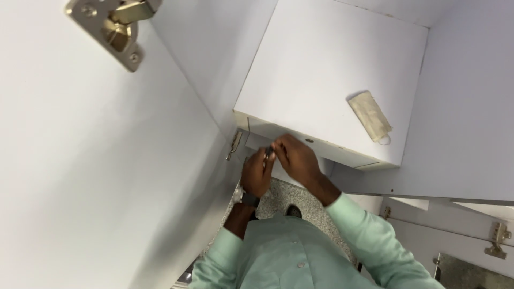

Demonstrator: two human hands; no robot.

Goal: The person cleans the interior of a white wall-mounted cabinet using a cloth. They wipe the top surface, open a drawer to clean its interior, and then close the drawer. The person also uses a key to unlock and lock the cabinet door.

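- A small dark object (pixel 269 152) is sitting pinched between your two hands, just under the near front edge of the white shelf (pixel 321 64), left of the scene's middle; it is too small to tell its kind.
- A single beige face mask (pixel 370 116) is lying flat on the shelf's right part, tilted, with one ear loop hanging toward the near edge, well apart from your hands. It is the only loose item on that shelf.
- You are looking at four metal hinges in all: one (pixel 112 27) at the far left on the open cabinet door (pixel 80 160), one (pixel 234 144) just left of your hands, and two (pixel 499 241) at the near right on lower doors.
- Your left hand (pixel 257 174) is curling its fingers together around the dark object from below; a wristwatch (pixel 243 196) is showing at that wrist.
- Your right hand (pixel 296 159) is bending its fingers down over the same object from the right, fingertips closed against it and touching the left hand.
- Both sleeves (pixel 369 235) are pale green, and a speckled grey countertop (pixel 300 200) is showing below your hands.
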